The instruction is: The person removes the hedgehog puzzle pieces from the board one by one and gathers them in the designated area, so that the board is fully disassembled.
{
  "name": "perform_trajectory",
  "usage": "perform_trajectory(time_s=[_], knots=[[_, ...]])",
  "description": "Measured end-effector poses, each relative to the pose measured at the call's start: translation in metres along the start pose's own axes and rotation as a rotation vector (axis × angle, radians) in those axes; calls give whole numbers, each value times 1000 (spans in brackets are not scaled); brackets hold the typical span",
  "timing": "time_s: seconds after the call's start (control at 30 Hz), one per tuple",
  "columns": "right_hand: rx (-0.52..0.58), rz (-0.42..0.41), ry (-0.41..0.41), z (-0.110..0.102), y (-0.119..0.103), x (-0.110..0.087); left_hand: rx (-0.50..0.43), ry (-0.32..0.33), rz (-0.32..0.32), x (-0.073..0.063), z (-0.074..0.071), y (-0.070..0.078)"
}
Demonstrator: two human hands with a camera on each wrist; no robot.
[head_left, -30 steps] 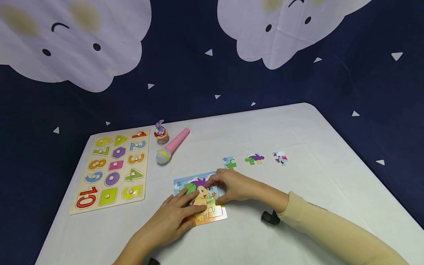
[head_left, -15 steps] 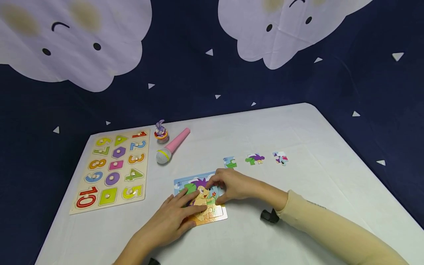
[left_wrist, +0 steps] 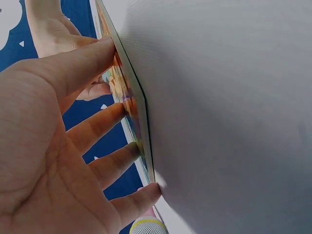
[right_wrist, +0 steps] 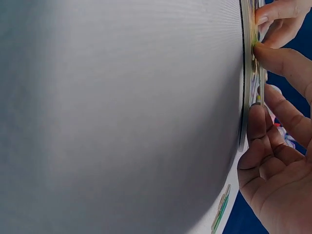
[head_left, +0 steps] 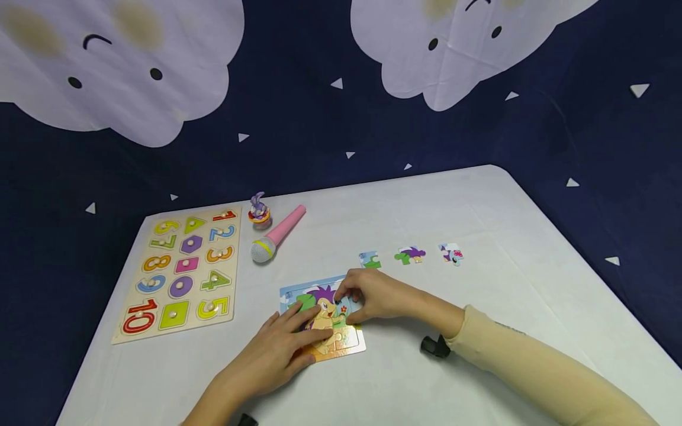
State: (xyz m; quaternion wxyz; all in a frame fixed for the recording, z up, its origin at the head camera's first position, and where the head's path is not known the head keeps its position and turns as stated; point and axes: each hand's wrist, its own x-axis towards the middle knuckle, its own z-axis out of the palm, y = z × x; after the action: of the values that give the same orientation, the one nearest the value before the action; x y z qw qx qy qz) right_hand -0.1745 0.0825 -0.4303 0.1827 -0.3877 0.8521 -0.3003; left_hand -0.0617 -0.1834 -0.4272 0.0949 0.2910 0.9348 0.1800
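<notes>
A jigsaw board with a cartoon of a purple-haired hedgehog-like animal lies near the table's front. My left hand rests on its left side with fingers spread; in the left wrist view, the little finger reaches the board's edge. Over the board's right part, my right hand pinches a puzzle piece, blue with a red flower, between thumb and fingers. Seen edge-on in the right wrist view, that piece sits slightly raised from the board's surface. My fingers partly hide the upper right of the picture.
Three loose puzzle pieces lie in a row behind my right hand: one blue-green, one purple-green, one with a pink flower. Left are a wooden number board, a pink toy microphone and a purple rabbit figure.
My right hand's fingers have shifted slightly to the right and toward the back over the board. My left hand and the loose pieces stay where they were.
</notes>
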Motion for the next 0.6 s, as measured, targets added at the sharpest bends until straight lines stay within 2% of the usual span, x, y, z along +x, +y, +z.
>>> perform_trajectory(time_s=[0.43, 0.6], knots=[[6, 26, 39, -4, 0, -6, -7, -3, -4, 0, 1, -1], [5, 10, 62, -9, 6, -12, -9, -7, -12, 1, 2, 1]])
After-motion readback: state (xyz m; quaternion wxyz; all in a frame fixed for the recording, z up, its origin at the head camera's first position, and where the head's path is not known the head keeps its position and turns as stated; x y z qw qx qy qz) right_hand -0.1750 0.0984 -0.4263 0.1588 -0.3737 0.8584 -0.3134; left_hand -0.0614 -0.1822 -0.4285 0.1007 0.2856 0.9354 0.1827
